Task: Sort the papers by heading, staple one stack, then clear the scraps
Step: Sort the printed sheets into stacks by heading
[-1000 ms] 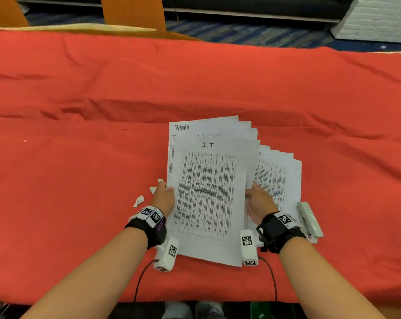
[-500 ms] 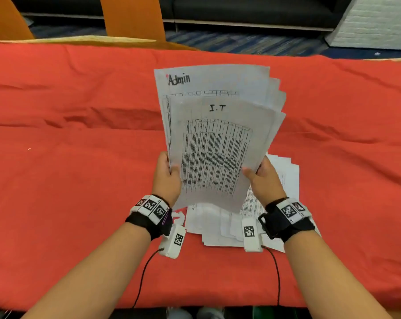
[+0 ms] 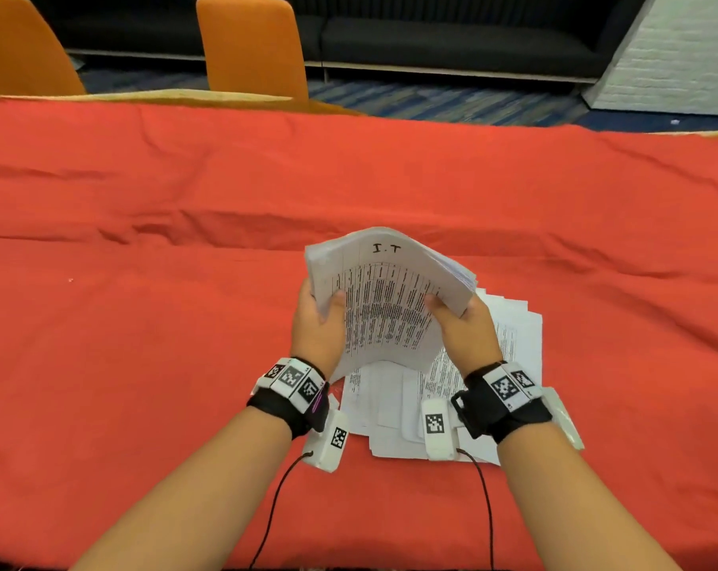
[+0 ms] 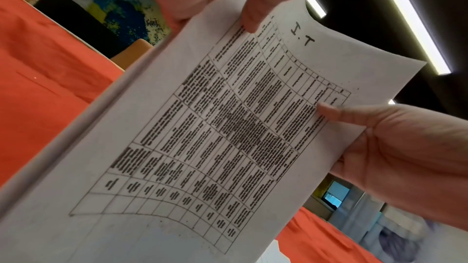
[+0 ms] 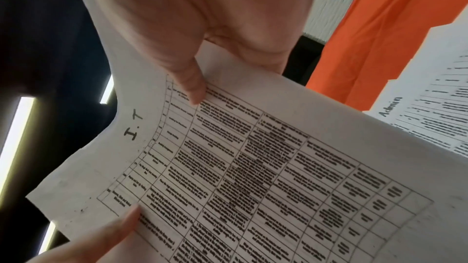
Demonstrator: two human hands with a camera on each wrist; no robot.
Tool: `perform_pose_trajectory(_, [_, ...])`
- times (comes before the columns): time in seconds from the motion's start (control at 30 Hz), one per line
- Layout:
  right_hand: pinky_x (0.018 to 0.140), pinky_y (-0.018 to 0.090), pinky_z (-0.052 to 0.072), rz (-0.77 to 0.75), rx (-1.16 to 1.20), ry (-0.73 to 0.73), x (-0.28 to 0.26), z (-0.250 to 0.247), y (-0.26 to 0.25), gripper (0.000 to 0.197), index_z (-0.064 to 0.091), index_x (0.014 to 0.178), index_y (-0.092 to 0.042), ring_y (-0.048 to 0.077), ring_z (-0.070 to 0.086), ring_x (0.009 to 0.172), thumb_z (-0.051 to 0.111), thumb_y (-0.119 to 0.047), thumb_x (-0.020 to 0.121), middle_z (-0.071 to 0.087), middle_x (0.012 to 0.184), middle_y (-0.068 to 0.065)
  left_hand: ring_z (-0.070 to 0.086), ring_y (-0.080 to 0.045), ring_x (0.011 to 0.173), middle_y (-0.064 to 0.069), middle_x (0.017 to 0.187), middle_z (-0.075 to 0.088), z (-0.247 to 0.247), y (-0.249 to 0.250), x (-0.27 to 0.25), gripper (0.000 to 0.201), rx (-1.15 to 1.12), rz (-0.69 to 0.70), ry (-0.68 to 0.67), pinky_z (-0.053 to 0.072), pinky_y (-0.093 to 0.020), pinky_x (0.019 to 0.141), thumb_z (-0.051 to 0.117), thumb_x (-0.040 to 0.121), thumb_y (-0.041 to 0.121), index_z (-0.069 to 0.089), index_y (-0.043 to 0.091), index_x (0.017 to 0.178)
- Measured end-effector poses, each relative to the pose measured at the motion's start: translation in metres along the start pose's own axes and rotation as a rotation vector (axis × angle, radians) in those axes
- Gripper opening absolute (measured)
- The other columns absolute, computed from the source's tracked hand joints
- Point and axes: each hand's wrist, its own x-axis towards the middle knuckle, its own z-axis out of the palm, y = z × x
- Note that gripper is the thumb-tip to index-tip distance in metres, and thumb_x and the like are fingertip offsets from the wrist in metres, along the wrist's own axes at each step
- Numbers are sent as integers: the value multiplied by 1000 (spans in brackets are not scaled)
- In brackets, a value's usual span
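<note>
Both hands hold one stack of printed sheets (image 3: pixel 384 307) above the red tablecloth; its top sheet is headed "I.T" over a table of text. My left hand (image 3: pixel 318 323) grips the stack's left edge, thumb on top. My right hand (image 3: pixel 462 327) grips the right edge the same way. The stack bows upward and its edges are roughly squared. In the left wrist view the I.T sheet (image 4: pixel 228 127) fills the frame. In the right wrist view the I.T sheet (image 5: pixel 253 167) is pinched under the right thumb. More sheets (image 3: pixel 510 335) lie fanned on the cloth below, one headed "Admin" (image 5: pixel 430 119).
A white stapler (image 3: pixel 567 426) lies on the cloth just right of my right wrist, partly hidden. The red tablecloth (image 3: pixel 143 323) covers the whole table. Two orange chairs (image 3: pixel 250 47) stand beyond the far edge. No paper scraps show; my left wrist covers their spot.
The stack lay flat a second ago, then was lifted upright and fanned with an Admin sheet showing. Now it is lower, tipped away and gathered, with only the I.T sheet showing.
</note>
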Motion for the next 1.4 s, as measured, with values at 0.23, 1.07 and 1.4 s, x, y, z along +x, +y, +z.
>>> perform_pose_trajectory(0.23, [96,41,51,80,39,-74,-1,-9,5,37,63,113,-25,16,65,105,73,-18,79,70,111,1,62,5,99,12,109,64,-10,-1,-5,33,-78,-10,-33,47,-22,87,60,90,14,48,39,108])
perform_pose_trajectory(1.07, [90,29,47,128,-5,-154,0,0,-3,29,65,98,-34,8,64,100,74,-16,77,70,100,-13,39,-1,54,8,67,41,-10,47,14,16,-144,40,177,35,-14,51,48,95,29,48,16,86])
perform_pose_trajectory(1.4, [82,31,50,61,-22,-37,1,4,-8,19,64,85,-36,8,63,88,66,-17,85,68,91,-7,47,-5,70,6,86,49,-11,48,12,24,-137,64,39,41,-19,63,43,83,41,50,23,96])
